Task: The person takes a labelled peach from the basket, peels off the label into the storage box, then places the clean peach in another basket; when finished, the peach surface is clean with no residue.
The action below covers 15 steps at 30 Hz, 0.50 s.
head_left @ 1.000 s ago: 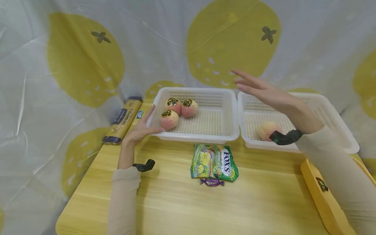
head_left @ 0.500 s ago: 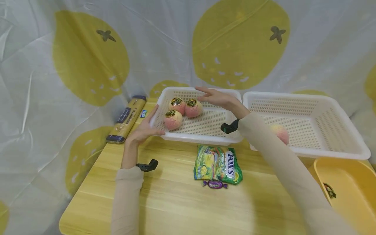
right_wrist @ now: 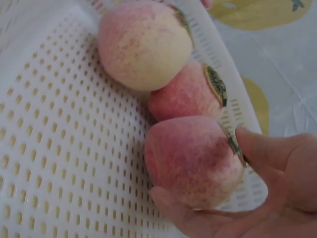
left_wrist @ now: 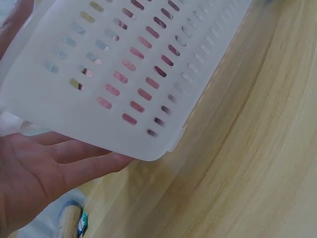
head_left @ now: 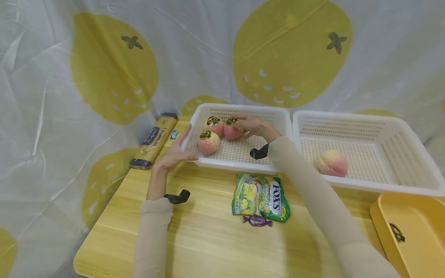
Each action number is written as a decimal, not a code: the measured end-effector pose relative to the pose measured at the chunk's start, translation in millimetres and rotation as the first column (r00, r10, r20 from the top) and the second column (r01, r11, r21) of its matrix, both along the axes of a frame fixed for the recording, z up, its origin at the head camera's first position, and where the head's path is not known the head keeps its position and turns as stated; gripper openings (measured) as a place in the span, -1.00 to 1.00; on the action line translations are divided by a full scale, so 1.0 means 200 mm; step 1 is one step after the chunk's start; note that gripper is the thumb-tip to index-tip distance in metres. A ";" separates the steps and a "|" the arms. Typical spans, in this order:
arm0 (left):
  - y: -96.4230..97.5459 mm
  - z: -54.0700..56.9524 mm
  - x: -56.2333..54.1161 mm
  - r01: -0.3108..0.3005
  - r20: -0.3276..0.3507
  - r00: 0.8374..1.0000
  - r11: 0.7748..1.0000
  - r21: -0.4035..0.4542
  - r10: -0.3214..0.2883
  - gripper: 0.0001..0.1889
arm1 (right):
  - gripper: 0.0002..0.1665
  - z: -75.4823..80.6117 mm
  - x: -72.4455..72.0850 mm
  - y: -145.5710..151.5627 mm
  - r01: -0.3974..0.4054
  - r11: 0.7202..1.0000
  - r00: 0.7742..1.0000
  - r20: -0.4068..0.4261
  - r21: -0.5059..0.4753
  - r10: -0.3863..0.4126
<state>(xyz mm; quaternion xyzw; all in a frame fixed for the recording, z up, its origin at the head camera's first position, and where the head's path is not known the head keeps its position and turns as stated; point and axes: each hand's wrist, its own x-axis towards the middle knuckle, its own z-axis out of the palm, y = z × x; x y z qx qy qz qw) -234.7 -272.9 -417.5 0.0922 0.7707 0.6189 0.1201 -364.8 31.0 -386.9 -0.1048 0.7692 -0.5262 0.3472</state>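
My right hand (head_left: pixel 255 124) reaches into the left white plastic basket (head_left: pixel 250 166) and holds the rightmost of three peaches (right_wrist: pixel 193 158). In the right wrist view, thumb and fingers sit on opposite sides of this pink-and-cream fruit, beside its dark sticker. Two more stickered peaches, a near one (head_left: pixel 208 143) and a back one (right_wrist: pixel 185 94), lie close against it. At the basket's left end, my left hand (head_left: pixel 174 155) rests with straight, spread fingers along the slotted wall, seen from outside in the left wrist view.
A second white basket (head_left: pixel 393 187) with one peach (head_left: pixel 332 163) stands at right, behind a yellow bin (head_left: pixel 379 210). A Fox's candy bag (head_left: pixel 260 197) and purple wrapped candy (head_left: pixel 257 221) lie in front. A spaghetti pack (head_left: pixel 154 141) and small blue packet (head_left: pixel 174 134) lie left.
My right hand has moved left from above the right basket, down into the left basket, and closed around a peach. My left hand stays at the basket's end. The head view has shifted slightly.
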 end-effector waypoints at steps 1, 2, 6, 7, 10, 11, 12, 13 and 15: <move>0.00 0.00 0.00 0.001 0.001 1.000 1.000 0.003 -0.001 0.30 | -0.35 0.00 0.00 -0.01 0.029 1.000 1.000 0.008 -0.005 -0.029; 0.00 0.00 0.00 -0.002 0.006 1.000 1.000 0.006 0.002 0.30 | -0.36 -0.01 0.00 -0.02 0.057 0.998 0.998 0.013 -0.009 -0.057; 0.01 0.00 0.00 0.007 0.003 1.000 1.000 0.023 -0.007 0.30 | -0.40 -0.01 -0.02 -0.05 0.172 0.985 0.985 0.031 -0.018 -0.171; 0.01 0.00 0.00 0.008 0.001 1.000 1.000 0.027 -0.008 0.30 | -0.41 -0.01 -0.02 -0.06 0.191 0.981 0.981 0.035 -0.018 -0.191; 0.01 0.00 -0.01 0.012 -0.006 1.000 1.000 0.028 -0.012 0.30 | -0.43 0.00 -0.02 -0.06 0.230 0.973 0.972 0.044 -0.009 -0.230; 0.01 0.00 -0.01 0.011 -0.007 1.000 1.000 0.022 -0.011 0.30 | -0.43 0.00 -0.02 -0.06 0.237 0.971 0.970 0.050 -0.008 -0.236; 0.01 0.00 -0.01 0.008 -0.004 1.000 1.000 0.017 -0.008 0.30 | -0.43 0.00 -0.01 -0.06 0.238 0.971 0.970 0.056 -0.009 -0.237; 0.01 0.00 -0.01 0.008 -0.001 1.000 1.000 0.016 -0.008 0.30 | -0.43 0.01 -0.01 -0.06 0.232 0.973 0.971 0.057 -0.001 -0.232; 0.02 0.01 -0.01 0.007 0.008 1.000 1.000 0.004 -0.007 0.30 | -0.44 0.03 0.01 -0.04 0.207 0.978 0.977 0.055 0.015 -0.208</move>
